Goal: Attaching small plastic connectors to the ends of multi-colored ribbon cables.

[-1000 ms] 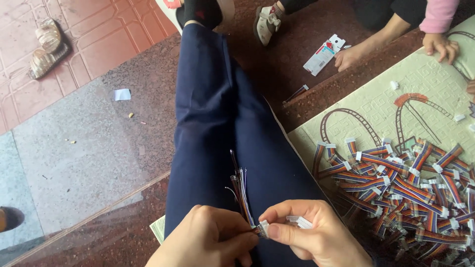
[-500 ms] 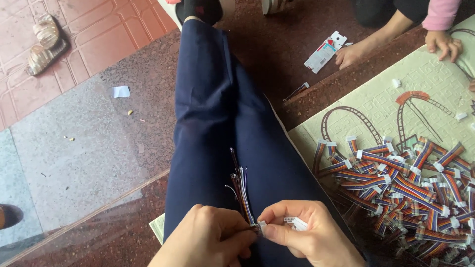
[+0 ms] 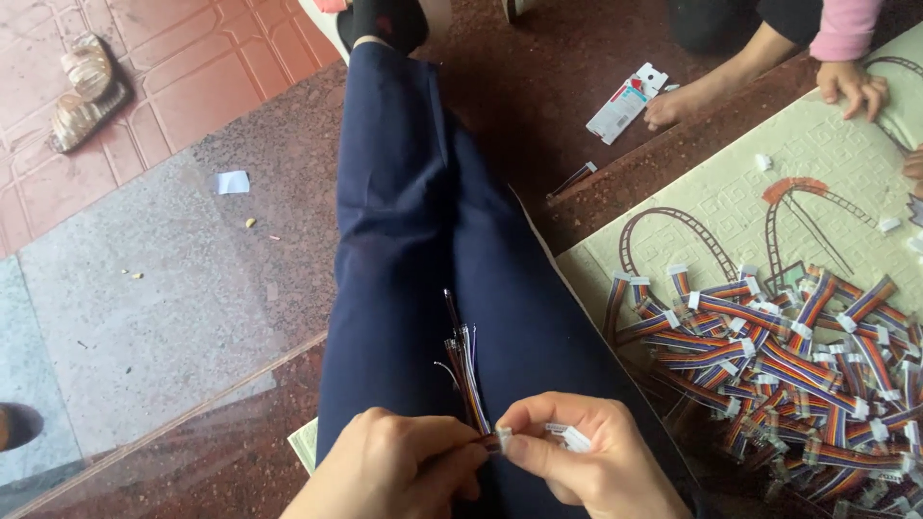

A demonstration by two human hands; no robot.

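Observation:
My left hand [image 3: 399,466] and my right hand [image 3: 586,461] meet at the bottom of the view, over my lap in dark blue trousers [image 3: 423,240]. Between their fingertips they pinch a short multicoloured ribbon cable [image 3: 463,370] whose loose wire ends point away from me along my leg. A small white connector [image 3: 503,438] sits at the cable's near end, right where the fingers meet. My right hand also holds a few more white connectors [image 3: 567,437] in its palm.
A pile of several striped ribbon cables with white connectors [image 3: 788,356] lies on a pale green foam mat [image 3: 731,192] at my right. Another person's hand [image 3: 851,86] and bare foot [image 3: 673,106] rest near a small white card package [image 3: 625,101]. Sandals [image 3: 82,91] lie far left.
The view has shifted slightly; my hands stay together on the cable end, with fingers working the connector. The other person's hand has stayed by the mat's far edge.

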